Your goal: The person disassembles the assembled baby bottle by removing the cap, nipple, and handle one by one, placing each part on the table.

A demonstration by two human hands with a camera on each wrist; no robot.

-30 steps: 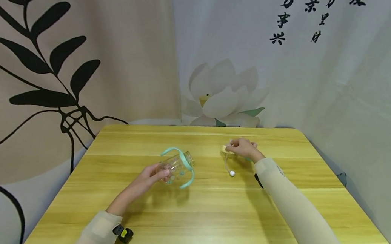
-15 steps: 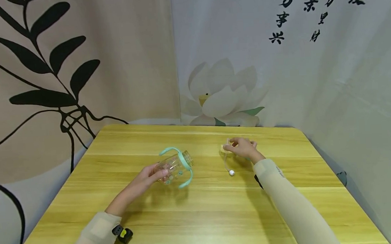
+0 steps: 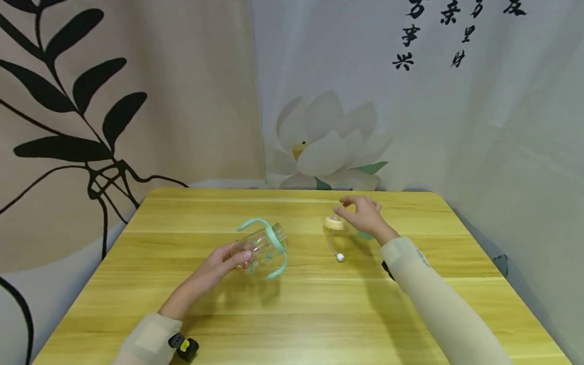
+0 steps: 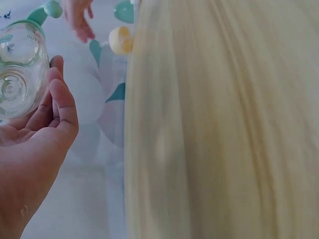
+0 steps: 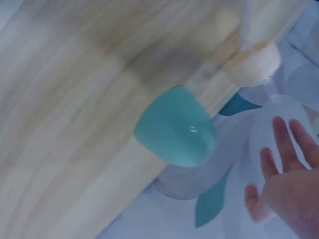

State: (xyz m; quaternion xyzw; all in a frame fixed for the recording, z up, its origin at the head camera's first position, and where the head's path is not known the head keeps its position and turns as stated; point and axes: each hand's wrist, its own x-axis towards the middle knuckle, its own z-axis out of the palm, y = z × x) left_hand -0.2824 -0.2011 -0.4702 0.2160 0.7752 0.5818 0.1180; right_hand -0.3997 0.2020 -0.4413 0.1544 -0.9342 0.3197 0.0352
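My left hand (image 3: 226, 260) grips a clear baby bottle (image 3: 257, 250) by its lower body, tilted with its uncapped mouth toward the right. A mint-green two-handled ring (image 3: 275, 240) sits round the bottle's neck. The right hand (image 3: 364, 216) hovers with spread fingers just above and behind a pale yellow bottle collar (image 3: 334, 223); in the right wrist view, the fingers are apart from this collar (image 5: 255, 64). From the collar a thin straw runs forward to a white ball (image 3: 340, 257) on the table. A rounded teal cap (image 5: 175, 128) stands beside the collar, partly hidden by the right hand in the head view.
The wooden table (image 3: 292, 329) reaches back to a curtain (image 3: 205, 98) printed with leaves, a lotus and dark writing. The collar and cap lie toward the table's far side. Black wrist cameras (image 3: 185, 346) sit at both cuffs.
The right hand has let go of the yellow collar, lifting slightly and spreading its fingers. The collar stays on the table. The left hand still holds the bottle; the head view has shifted slightly.
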